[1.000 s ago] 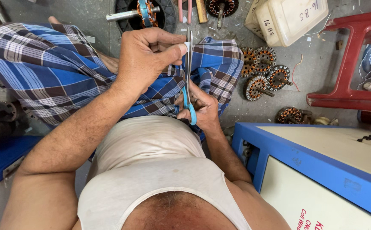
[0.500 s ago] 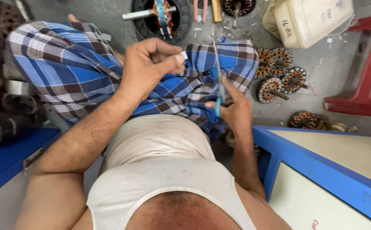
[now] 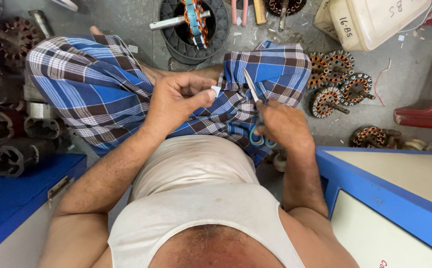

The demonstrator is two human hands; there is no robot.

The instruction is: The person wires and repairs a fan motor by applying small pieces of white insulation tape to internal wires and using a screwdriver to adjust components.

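Observation:
I sit on the floor with a blue checked cloth [image 3: 92, 94] over my lap. My left hand [image 3: 176, 99] is curled, pinching a small white piece of paper [image 3: 216, 91] between thumb and forefinger. My right hand [image 3: 283, 124] grips a pair of scissors [image 3: 253, 94] with blue handles, blades pointing up and away. The scissor tips are a short gap to the right of the paper, not touching it.
Several copper-wound motor stators [image 3: 337, 82] lie on the floor at the right. A black round tray [image 3: 171, 39] with a rotor on a shaft [image 3: 191, 17] sits ahead. A white plastic can [image 3: 370, 20], red stool [image 3: 429, 109], blue boxes [image 3: 375, 188] and dark motor casings [image 3: 2, 154] surround me.
My hands have parted: the scissors moved right and down, away from the paper in my left hand. My view shifted slightly.

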